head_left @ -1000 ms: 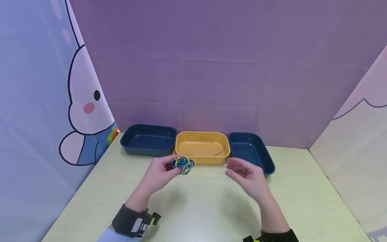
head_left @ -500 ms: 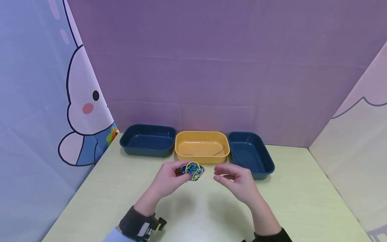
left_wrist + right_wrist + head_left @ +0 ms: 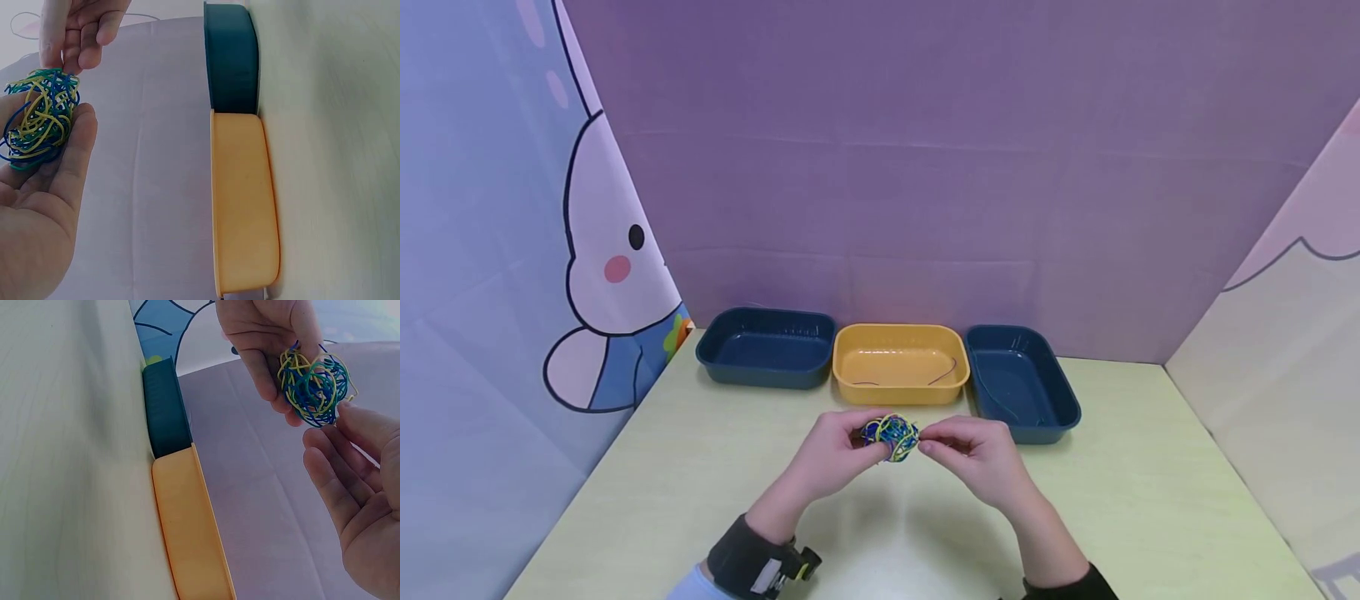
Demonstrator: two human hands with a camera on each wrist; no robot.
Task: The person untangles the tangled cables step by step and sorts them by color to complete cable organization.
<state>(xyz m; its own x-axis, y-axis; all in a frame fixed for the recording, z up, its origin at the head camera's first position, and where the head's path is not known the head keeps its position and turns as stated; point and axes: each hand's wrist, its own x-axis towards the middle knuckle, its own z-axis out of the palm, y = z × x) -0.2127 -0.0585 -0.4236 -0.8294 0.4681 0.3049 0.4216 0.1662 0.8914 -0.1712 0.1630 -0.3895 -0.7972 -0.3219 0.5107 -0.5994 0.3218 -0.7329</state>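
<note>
A tangled ball of thin blue, green and yellow wires (image 3: 891,437) is held up over the table in front of the trays. My left hand (image 3: 840,454) grips it between thumb and fingers from the left side. From the right, my right hand (image 3: 977,458) pinches at the ball's edge with thumb and fingertips. The right wrist view shows that thumb and forefinger meeting right at the wires (image 3: 314,387). In the left wrist view, the ball (image 3: 47,119) sits in the left fingers, with the other hand's fingertips at its top end.
A yellow tray (image 3: 901,396) with a few thin strands (image 3: 943,375) in it stands at the back of the table (image 3: 662,492). Left of it is a dark blue tray (image 3: 765,377). To its right, another dark blue tray (image 3: 1045,433) holds a thin green strand (image 3: 992,396).
Both hands have come together: my left hand moved right and nearer with the wire ball, and my right hand moved left until its fingertips closed at the ball's edge.
</note>
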